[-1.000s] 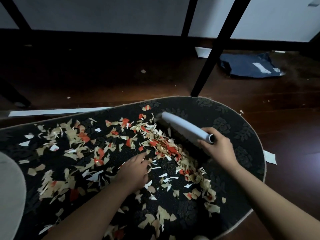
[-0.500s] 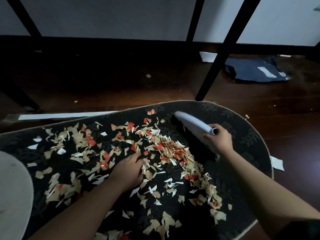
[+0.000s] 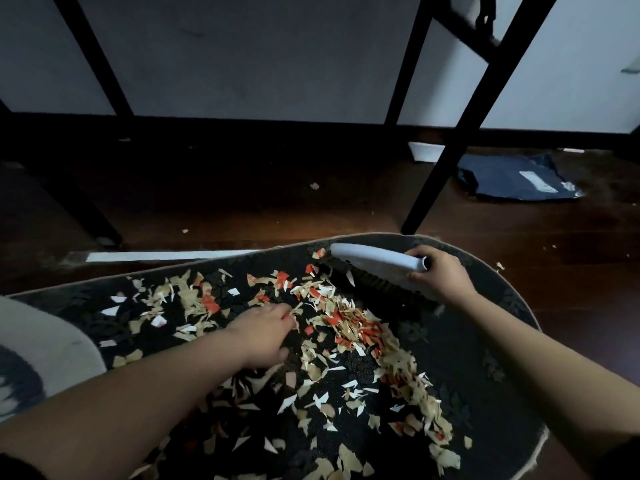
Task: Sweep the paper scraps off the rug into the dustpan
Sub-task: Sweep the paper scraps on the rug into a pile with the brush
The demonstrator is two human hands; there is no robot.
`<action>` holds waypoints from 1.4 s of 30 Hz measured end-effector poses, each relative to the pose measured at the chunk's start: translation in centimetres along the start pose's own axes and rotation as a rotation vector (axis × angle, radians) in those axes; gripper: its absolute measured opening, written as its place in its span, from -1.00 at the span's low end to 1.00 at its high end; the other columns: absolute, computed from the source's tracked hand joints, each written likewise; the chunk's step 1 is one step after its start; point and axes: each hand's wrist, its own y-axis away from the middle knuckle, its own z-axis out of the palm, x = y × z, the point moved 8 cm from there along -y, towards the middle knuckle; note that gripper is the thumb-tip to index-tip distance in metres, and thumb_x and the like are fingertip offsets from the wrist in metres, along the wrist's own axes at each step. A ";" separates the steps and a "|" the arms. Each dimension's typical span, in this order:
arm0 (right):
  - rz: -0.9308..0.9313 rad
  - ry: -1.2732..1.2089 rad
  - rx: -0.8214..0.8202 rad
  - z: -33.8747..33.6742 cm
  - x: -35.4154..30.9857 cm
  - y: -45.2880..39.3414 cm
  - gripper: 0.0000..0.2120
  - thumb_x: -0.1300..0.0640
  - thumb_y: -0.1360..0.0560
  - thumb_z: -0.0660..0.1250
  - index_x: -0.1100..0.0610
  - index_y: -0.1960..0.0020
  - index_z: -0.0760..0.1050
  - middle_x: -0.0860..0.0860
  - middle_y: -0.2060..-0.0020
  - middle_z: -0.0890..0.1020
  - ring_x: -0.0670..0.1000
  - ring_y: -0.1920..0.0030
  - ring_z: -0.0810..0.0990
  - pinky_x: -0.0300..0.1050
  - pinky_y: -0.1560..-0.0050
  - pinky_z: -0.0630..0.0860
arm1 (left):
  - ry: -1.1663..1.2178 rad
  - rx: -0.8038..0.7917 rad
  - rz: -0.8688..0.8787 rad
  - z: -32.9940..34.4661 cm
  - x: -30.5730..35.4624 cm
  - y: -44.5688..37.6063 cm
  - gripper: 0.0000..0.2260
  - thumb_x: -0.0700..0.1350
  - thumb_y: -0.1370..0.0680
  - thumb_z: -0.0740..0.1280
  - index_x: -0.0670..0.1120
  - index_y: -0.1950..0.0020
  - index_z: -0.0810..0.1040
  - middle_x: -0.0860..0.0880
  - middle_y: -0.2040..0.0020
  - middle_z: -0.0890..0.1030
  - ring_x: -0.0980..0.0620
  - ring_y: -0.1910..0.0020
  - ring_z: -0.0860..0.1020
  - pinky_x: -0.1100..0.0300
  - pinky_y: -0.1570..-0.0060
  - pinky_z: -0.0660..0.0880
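Paper scraps [image 3: 349, 327] litter dark rug [image 3: 460, 344] on wood floor [image 3: 263, 209]; right fingers [image 3: 420, 252] grip brush [image 3: 374, 259], left hand [image 3: 265, 332] flat.

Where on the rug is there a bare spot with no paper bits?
Bare rug lies between the right arm, the brush and the rug's right edge. The paper scraps crowd the middle and left, around the left hand.

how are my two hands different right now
The right hand grips the brush at the rug's far edge; the left hand holds no tool. The left hand lies on the scraps mid-rug; the right hand is beside them. Both are bare and over the rug.
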 end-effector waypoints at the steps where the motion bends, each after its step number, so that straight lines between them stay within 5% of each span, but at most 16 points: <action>1: -0.041 0.059 0.005 -0.4 -1.4 -0.2 -0.70 0.18 -0.39 0.40 -0.05 -0.10 0.54 -0.01 0.13 0.59 0.09 0.11 0.57 -0.05 0.19 0.47 | -0.010 -0.001 -0.009 -0.4 -0.5 0.4 -0.45 0.06 -0.58 0.23 -0.07 -0.52 0.20 -0.08 -0.56 0.08 -0.08 -0.53 0.14 0.05 -0.48 0.17; 10: -0.222 0.294 0.047 1.6 -9.3 -3.3 -0.78 0.20 -0.50 0.28 0.13 -0.13 0.36 0.07 0.05 0.45 0.19 0.07 0.50 -0.06 0.25 0.32 | 0.040 -0.079 -0.132 2.3 -5.1 -0.2 -0.45 0.10 -0.57 0.21 -0.06 -0.51 0.21 -0.08 -0.54 0.14 -0.10 -0.49 0.20 -0.03 -0.42 0.28; 21: -0.223 0.300 0.171 7.7 -9.0 -10.0 -0.74 0.25 -0.48 0.30 0.07 -0.15 0.48 0.09 -0.02 0.48 0.21 -0.03 0.50 -0.07 0.21 0.32 | 0.183 0.078 -0.183 6.5 -8.7 -3.3 -0.49 0.05 -0.60 0.16 -0.04 -0.53 0.19 -0.03 -0.58 0.05 -0.04 -0.54 0.11 0.08 -0.46 0.18; 26: -0.135 0.314 0.104 10.3 -6.9 -10.7 -0.75 0.29 -0.49 0.27 0.07 -0.13 0.47 0.13 -0.03 0.44 0.26 -0.01 0.50 -0.03 0.20 0.36 | 0.195 0.143 -0.185 7.9 -9.8 -2.5 -0.51 0.05 -0.60 0.17 -0.01 -0.52 0.21 0.00 -0.57 0.09 -0.01 -0.52 0.14 0.08 -0.41 0.25; 32: -0.298 0.308 -0.174 11.2 -7.3 -8.5 -0.65 0.28 -0.42 0.38 0.13 -0.19 0.50 0.12 -0.10 0.46 0.19 -0.10 0.48 -0.01 0.02 0.39 | 0.211 0.139 -0.174 9.6 -9.5 -2.1 -0.52 0.06 -0.59 0.20 -0.02 -0.48 0.27 0.00 -0.56 0.10 0.00 -0.51 0.18 0.10 -0.41 0.26; 36: -0.388 0.261 -0.237 10.1 -6.8 -5.7 -0.68 0.29 -0.39 0.43 0.11 -0.12 0.54 0.00 0.05 0.42 0.11 -0.01 0.49 -0.06 0.08 0.39 | 0.216 0.124 -0.177 10.2 -9.3 -2.0 -0.52 0.05 -0.58 0.21 -0.04 -0.48 0.28 -0.02 -0.56 0.12 -0.02 -0.51 0.18 0.10 -0.39 0.28; 42: -0.398 0.157 -0.011 6.3 -7.2 -6.7 -0.71 0.39 -0.36 0.41 0.17 -0.05 0.56 0.02 0.13 0.40 0.15 0.08 0.48 -0.08 0.15 0.34 | 0.205 0.117 -0.193 10.4 -9.4 -2.0 -0.49 0.07 -0.58 0.21 -0.04 -0.50 0.24 -0.05 -0.56 0.10 -0.03 -0.52 0.15 0.09 -0.42 0.25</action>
